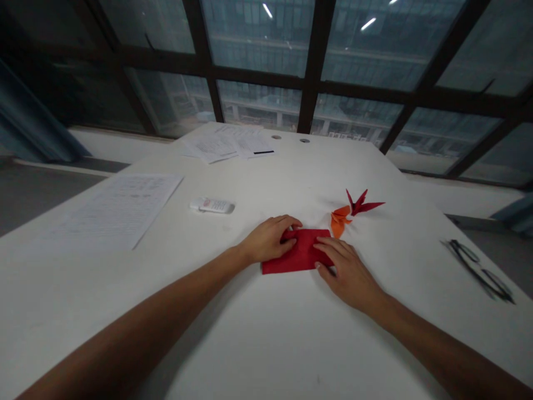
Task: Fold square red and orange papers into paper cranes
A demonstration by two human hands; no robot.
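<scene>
A folded red paper (303, 251) lies flat on the white table (266, 333), its long sides running left to right. My left hand (272, 239) rests on its left part, fingers bent and a little apart, covering the upper left edge. On the right part lies my right hand (343, 272), with its fingers spread over the right edge and the thumb near the lower edge. Just beyond the right hand stand an orange folded paper figure (340, 220) and a red folded paper crane (361, 204), close together.
A white bottle (213, 205) lies left of the hands. Printed sheets (125, 205) are at the left, with more papers (227, 143) at the far edge. Black-framed glasses (481, 270) lie at the right edge. Windows (258, 39) stand behind the table.
</scene>
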